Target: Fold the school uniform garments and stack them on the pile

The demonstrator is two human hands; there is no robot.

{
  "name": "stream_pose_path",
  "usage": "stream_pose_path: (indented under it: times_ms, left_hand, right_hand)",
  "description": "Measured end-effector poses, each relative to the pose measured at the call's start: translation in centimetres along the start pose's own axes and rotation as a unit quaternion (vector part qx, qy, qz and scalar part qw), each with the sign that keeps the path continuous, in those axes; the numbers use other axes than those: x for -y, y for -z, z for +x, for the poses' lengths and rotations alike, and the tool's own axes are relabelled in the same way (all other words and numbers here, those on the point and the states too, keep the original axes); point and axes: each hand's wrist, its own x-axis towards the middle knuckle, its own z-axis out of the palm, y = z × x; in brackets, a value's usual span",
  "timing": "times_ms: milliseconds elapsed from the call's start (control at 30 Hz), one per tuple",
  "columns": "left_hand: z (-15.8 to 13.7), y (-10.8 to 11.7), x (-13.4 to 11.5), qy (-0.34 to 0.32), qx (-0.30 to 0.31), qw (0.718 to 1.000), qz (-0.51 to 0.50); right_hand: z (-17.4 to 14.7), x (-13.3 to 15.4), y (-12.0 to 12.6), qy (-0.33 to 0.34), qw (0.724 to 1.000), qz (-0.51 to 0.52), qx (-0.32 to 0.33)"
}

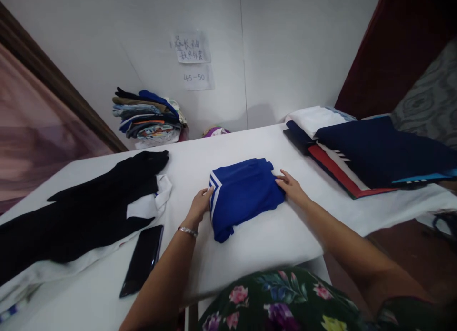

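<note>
A folded blue garment [246,185] lies on the white table in front of me, with white stripes meeting in an angle at its left end. Its lower left corner sticks out toward me. My left hand [200,206] is closed on the striped left edge, thumb on top; a bracelet circles that wrist. At the opposite edge, my right hand [291,187] touches the fabric with its fingers apart. What kind of garment it is cannot be made out from the fold.
Black and white clothes [96,202] spread over the table's left side, beside a dark phone [143,259]. Folded clothes, topped by a navy garment [378,150], lie at the right. Behind the table rises a clothes stack [150,114]. Paper notes [193,47] hang on the wall.
</note>
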Motion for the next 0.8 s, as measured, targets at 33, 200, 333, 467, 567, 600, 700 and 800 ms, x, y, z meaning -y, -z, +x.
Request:
stream_pose_path:
  times_ms: [33, 200, 333, 467, 567, 600, 700, 800]
  left_hand:
    - [-0.7, 0.4, 0.4, 0.009, 0.014, 1.0, -0.022]
    - [-4.7, 2.0, 3.1, -0.003, 0.044, 0.995, -0.084]
    - [-7.4, 2.5, 4.9, -0.077, 0.091, 0.989, -0.083]
    - [-9.6, 2.6, 5.9, -0.136, 0.146, 0.979, -0.034]
    - [-10.5, 2.2, 6.5, -0.201, 0.134, 0.97, 0.028]
    - [-10.6, 2.0, 6.7, -0.224, 0.121, 0.965, 0.054]
    - [-10.2, 1.2, 7.2, -0.262, 0.075, 0.956, 0.105]
    - [-9.7, 0.2, 7.3, -0.27, 0.014, 0.956, 0.111]
  right_hand:
    - [-0.9, -0.2, 0.4, 0.011, 1.0, 0.0, 0.009]
    - [-3.4, -0.9, 1.2, 0.073, 0.995, -0.053, 0.051]
    - [-3.3, -1.0, 1.0, 0.093, 0.988, -0.112, 0.054]
    - [-3.0, -1.0, 0.8, 0.078, 0.991, -0.099, 0.032]
    - [-3.1, -0.8, 0.7, 0.093, 0.989, -0.111, 0.014]
    - [-3.2, -0.7, 0.8, 0.108, 0.985, -0.131, 0.011]
    - [-3.7, -0.1, 0.9, 0.195, 0.957, -0.214, -0.007]
    - [-4.4, 0.7, 0.8, 0.306, 0.912, -0.272, -0.035]
